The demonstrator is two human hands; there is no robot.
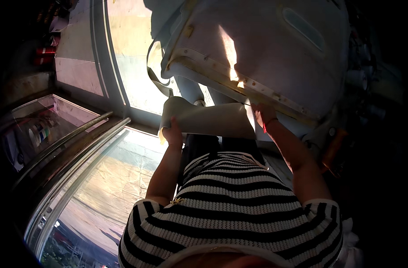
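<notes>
While the left hand [172, 134] grips the curled edge of the grey sheet [208, 118], fingers wrapped round it, the right hand [263, 114] pinches its far corner against the pale seat shell's [266, 49] seam strip [239, 82]. Best kept taut and aligned to the strip; slack likely wrinkles.

Single head view, looking steeply down, close over the chest

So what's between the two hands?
In the head view, a flap of grey fabric spans from the left hand to the right hand; both grip it.
</notes>
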